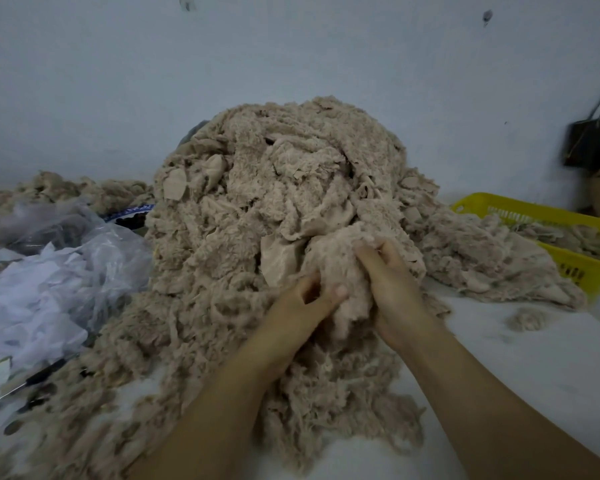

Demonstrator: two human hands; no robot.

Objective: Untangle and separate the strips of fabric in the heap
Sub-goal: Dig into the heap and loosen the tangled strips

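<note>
A big heap of beige fabric strips (274,209) fills the middle of the frame on a white table (534,358). Low centre, the left hand (302,306) and right hand (392,289) both clutch one fuzzy clump (336,268), though it may be several strips. A yellow basket (534,213) sits right; plastic bags (49,271) left.

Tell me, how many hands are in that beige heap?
2. The left hand grips a fabric clump at the heap's front; the right hand grips it alongside. None seems hidden.
</note>
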